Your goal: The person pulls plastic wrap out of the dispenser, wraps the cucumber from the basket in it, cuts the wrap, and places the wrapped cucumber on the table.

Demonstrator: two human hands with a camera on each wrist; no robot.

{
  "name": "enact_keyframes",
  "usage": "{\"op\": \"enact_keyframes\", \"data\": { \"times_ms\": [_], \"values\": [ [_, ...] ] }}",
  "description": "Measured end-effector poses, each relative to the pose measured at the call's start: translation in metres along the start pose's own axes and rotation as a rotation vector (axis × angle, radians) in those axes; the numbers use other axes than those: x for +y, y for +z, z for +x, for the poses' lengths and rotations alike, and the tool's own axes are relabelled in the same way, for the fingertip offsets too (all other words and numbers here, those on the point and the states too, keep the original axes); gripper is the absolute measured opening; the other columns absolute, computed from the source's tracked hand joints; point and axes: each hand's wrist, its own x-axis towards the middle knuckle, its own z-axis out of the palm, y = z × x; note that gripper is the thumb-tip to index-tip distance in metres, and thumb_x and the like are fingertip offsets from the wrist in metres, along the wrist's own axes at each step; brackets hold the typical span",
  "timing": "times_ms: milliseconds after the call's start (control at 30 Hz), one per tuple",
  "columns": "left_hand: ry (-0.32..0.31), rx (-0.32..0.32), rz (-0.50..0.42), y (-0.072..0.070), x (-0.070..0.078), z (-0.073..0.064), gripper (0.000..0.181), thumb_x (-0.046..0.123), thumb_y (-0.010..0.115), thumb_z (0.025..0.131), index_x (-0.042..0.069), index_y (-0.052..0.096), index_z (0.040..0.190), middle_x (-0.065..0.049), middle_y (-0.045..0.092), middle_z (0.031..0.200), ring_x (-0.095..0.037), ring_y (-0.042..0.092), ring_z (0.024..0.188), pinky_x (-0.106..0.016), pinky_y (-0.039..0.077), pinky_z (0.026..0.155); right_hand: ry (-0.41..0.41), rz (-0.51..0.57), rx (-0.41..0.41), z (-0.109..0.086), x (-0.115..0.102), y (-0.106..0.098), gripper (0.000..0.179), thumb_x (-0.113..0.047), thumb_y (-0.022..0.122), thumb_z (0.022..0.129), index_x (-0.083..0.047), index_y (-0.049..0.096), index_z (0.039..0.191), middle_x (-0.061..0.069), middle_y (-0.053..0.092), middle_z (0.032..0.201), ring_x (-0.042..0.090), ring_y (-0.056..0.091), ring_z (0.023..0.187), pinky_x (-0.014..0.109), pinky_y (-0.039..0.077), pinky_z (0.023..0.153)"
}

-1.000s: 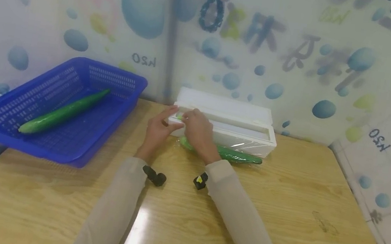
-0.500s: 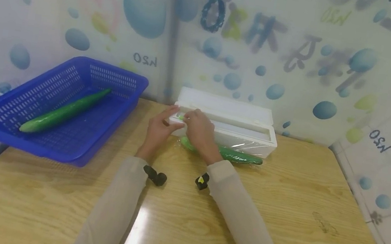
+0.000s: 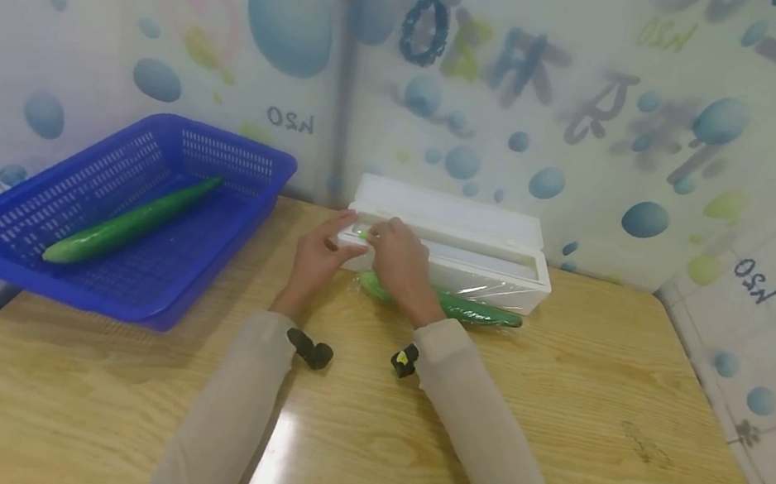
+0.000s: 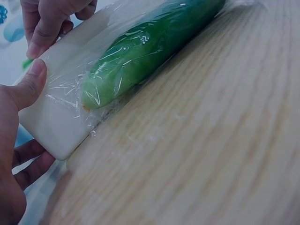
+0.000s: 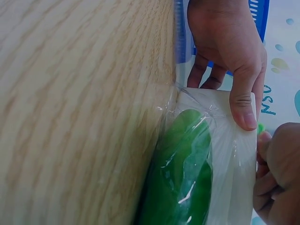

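Both hands have barely moved over the last second: the left hand (image 3: pixel 316 258) grips the end of the white cling-film dispenser (image 3: pixel 462 246), the right hand (image 3: pixel 395 264) pinches its small green slider (image 3: pixel 362 234) (not yet drawn across), film-draped cucumber (image 3: pixel 468 309) lying just before it.

My white plastic film box (image 3: pixel 465 253) has a small green slider (image 3: pixel 363 234); the wrapped cucumber (image 3: pixel 475 311) is green, the perforated basket (image 3: pixel 128 216) blue, the wooden table (image 3: pixel 555 434) light brown.
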Motion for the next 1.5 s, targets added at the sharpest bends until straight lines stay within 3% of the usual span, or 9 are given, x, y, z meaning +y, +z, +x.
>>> {"op": "enact_keyframes", "data": {
  "times_ms": [167, 400, 633, 733, 1167, 1500],
  "values": [
    [-0.003, -0.002, 0.004, 0.002, 0.002, 0.0, 0.053, 0.018, 0.082, 0.075, 0.013, 0.064, 0.125, 0.002, 0.055, 0.135, -0.013, 0.051, 0.064, -0.019, 0.044, 0.059, 0.004, -0.006, -0.005, -0.001, 0.002, -0.002, 0.024, -0.018, 0.051, 0.099, -0.012, 0.064, 0.119, 0.004, 0.058, 0.108, 0.02, 0.058, 0.094, 0.037, 0.053, 0.073],
    [-0.01, -0.006, -0.015, 0.002, 0.002, -0.001, 0.053, 0.016, 0.082, 0.075, 0.011, 0.063, 0.125, 0.0, 0.055, 0.135, -0.012, 0.056, 0.076, -0.018, 0.045, 0.059, 0.017, -0.016, -0.014, -0.002, 0.006, -0.001, 0.026, -0.023, 0.049, 0.1, -0.013, 0.064, 0.119, 0.004, 0.058, 0.11, 0.022, 0.058, 0.097, 0.04, 0.053, 0.076],
    [-0.028, 0.01, 0.02, -0.003, 0.003, -0.002, 0.054, 0.016, 0.081, 0.076, 0.013, 0.063, 0.126, 0.001, 0.055, 0.136, -0.013, 0.05, 0.063, -0.019, 0.044, 0.059, 0.027, 0.041, -0.018, -0.004, 0.013, 0.0, 0.028, -0.025, 0.046, 0.101, -0.013, 0.064, 0.119, 0.002, 0.058, 0.11, 0.022, 0.057, 0.1, 0.042, 0.051, 0.082],
    [-0.034, 0.006, 0.026, -0.004, 0.002, -0.001, 0.054, 0.017, 0.081, 0.076, 0.014, 0.063, 0.126, 0.003, 0.054, 0.136, -0.011, 0.051, 0.066, -0.019, 0.044, 0.06, 0.017, 0.052, -0.014, -0.005, 0.016, -0.001, 0.028, -0.024, 0.046, 0.101, -0.013, 0.064, 0.119, 0.003, 0.058, 0.11, 0.021, 0.056, 0.1, 0.041, 0.05, 0.083],
    [-0.025, 0.004, -0.01, -0.001, 0.001, 0.0, 0.054, 0.014, 0.082, 0.074, 0.012, 0.063, 0.125, 0.0, 0.055, 0.135, -0.015, 0.06, 0.084, -0.019, 0.046, 0.062, 0.006, 0.071, 0.016, -0.009, 0.024, -0.004, 0.027, -0.027, 0.046, 0.101, -0.012, 0.065, 0.115, 0.002, 0.059, 0.107, 0.02, 0.057, 0.096, 0.039, 0.051, 0.08],
    [-0.024, -0.004, 0.005, 0.0, 0.001, 0.0, 0.054, 0.017, 0.082, 0.075, 0.013, 0.063, 0.125, 0.001, 0.054, 0.136, -0.016, 0.059, 0.084, -0.019, 0.046, 0.064, 0.028, 0.071, 0.027, -0.013, 0.029, -0.007, 0.028, -0.029, 0.046, 0.101, -0.014, 0.066, 0.114, 0.002, 0.059, 0.104, 0.019, 0.057, 0.092, 0.038, 0.051, 0.076]
  ]
}}
